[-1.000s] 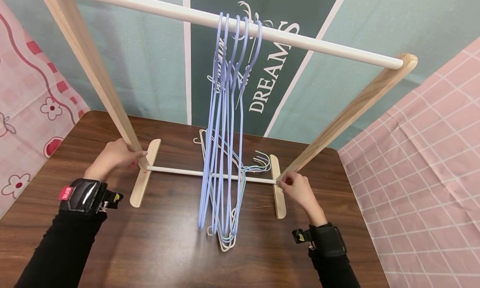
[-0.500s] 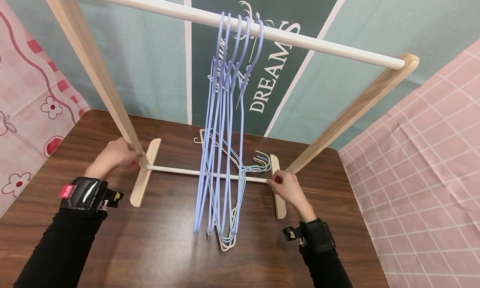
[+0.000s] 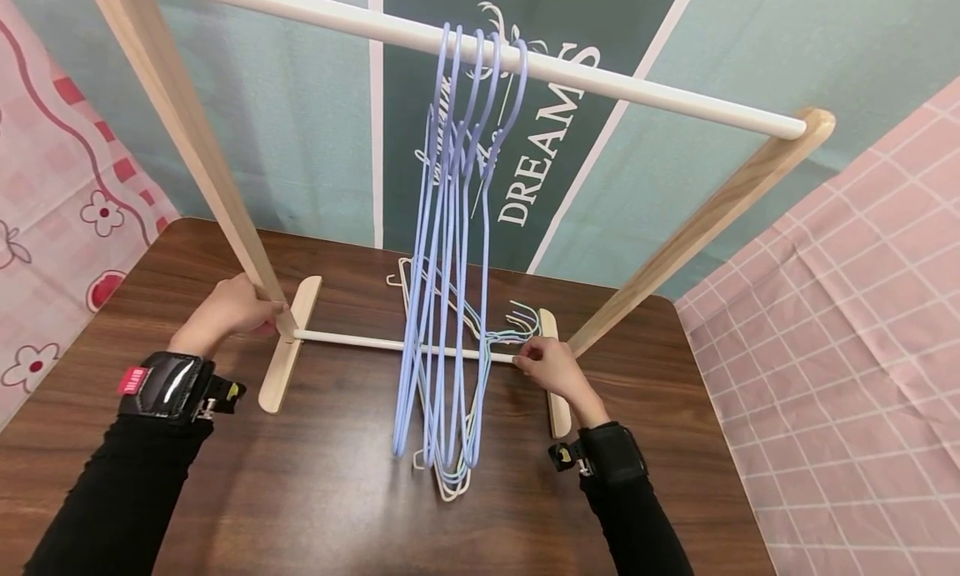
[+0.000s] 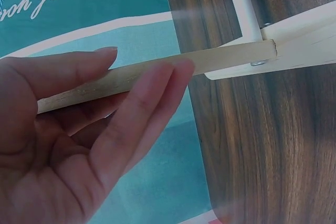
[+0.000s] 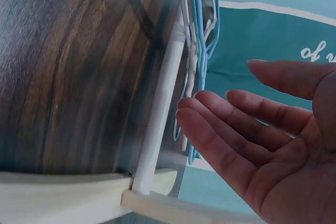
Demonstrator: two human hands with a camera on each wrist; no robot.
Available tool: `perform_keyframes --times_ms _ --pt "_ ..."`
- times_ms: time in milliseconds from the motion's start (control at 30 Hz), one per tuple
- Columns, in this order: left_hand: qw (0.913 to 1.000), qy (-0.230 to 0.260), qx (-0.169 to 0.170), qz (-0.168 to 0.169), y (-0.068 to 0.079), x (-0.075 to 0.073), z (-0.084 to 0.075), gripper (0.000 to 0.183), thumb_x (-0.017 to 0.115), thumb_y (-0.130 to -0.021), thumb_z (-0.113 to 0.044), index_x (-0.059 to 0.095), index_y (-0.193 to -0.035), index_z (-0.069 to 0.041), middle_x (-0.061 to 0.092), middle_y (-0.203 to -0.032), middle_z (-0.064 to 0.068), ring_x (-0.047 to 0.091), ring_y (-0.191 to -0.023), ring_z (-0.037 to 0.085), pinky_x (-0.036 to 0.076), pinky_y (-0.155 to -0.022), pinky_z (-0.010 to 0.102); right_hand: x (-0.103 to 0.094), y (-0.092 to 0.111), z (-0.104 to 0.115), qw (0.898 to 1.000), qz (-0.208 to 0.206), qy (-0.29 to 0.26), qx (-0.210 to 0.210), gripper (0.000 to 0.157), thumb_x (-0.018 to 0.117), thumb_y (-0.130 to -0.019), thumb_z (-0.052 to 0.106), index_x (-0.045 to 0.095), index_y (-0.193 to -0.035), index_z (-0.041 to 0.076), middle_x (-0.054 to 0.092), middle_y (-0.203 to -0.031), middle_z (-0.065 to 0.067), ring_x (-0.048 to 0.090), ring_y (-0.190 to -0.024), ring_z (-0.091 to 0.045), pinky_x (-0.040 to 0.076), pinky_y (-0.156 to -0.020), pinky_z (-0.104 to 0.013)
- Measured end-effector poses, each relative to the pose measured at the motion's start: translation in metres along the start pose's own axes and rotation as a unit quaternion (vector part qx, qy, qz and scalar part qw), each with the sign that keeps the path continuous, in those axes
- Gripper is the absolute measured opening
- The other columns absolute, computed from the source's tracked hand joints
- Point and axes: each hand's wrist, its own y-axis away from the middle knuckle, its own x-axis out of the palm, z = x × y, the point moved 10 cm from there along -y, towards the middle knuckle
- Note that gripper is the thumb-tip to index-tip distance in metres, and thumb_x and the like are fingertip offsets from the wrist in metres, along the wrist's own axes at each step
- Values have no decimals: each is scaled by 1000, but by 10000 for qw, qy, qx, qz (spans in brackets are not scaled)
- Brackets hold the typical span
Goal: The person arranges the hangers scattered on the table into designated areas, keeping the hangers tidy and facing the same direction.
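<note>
A wooden clothes rack (image 3: 180,117) with white rails stands on the table. My left hand (image 3: 231,308) holds the lower part of its left post (image 4: 231,56), thumb on one side and fingers on the other in the left wrist view. My right hand (image 3: 557,369) is at the right end of the lower rail (image 3: 360,341), beside the hooks of several pastel hangers (image 3: 504,338) lying behind the rail. In the right wrist view its fingers (image 5: 215,145) are loosely extended and apart from the thumb. Several lavender-blue hangers (image 3: 484,242) hang from the top rail (image 3: 630,88).
The hanging hangers overlap the lying ones and the lower rail in the head view. Wooden feet (image 3: 279,376) support the rack on the dark brown table (image 3: 300,493). Printed cloths, including a pink checked one (image 3: 862,326), surround the table's back and sides.
My right hand has moved left along the lower rail from the right post toward the lying hangers' hooks. The hanging hangers have swung slightly. My left hand stays at the left post.
</note>
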Motion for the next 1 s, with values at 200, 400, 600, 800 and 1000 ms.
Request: perform_keyframes --times_ms 200,400,600,800,1000 --pt "10000 -78 -1 -38 -1 -1 2 43 56 -88 -11 44 -107 26 64 -71 18 63 -59 15 51 -55 29 14 -8 4 9987 295 -407 88 11 64 -84 8 62 -77 1 61 -65 -12 60 -54 -18 48 -48 -25" --pt "9998 -155 81 -111 -2 -2 2 40 56 -87 -11 49 -103 24 64 -67 14 64 -59 16 52 -58 33 29 -13 9 9962 564 -653 122 13 63 -84 7 59 -74 0 58 -63 -15 61 -56 -29 49 -45 -26" --pt "10000 -49 22 -37 -2 -1 2 41 57 -87 -11 47 -105 25 64 -68 14 64 -59 16 52 -58 33 37 -17 11 9955 543 -746 203 16 64 -84 6 58 -70 0 57 -59 -12 60 -53 -31 50 -44 -30" --pt "10000 21 7 -28 -2 0 1 42 55 -88 -10 45 -108 25 64 -76 23 65 -61 16 51 -56 29 46 -21 5 9951 429 -797 388 19 66 -83 8 56 -69 0 55 -56 -7 56 -44 -18 50 -43 -30" --pt "10000 33 -12 -34 -1 1 1 43 54 -88 -10 43 -110 25 63 -83 29 64 -61 17 52 -58 32 53 -23 1 9930 357 -928 632 14 65 -81 5 55 -73 -1 54 -55 -5 54 -41 -14 51 -43 -32"
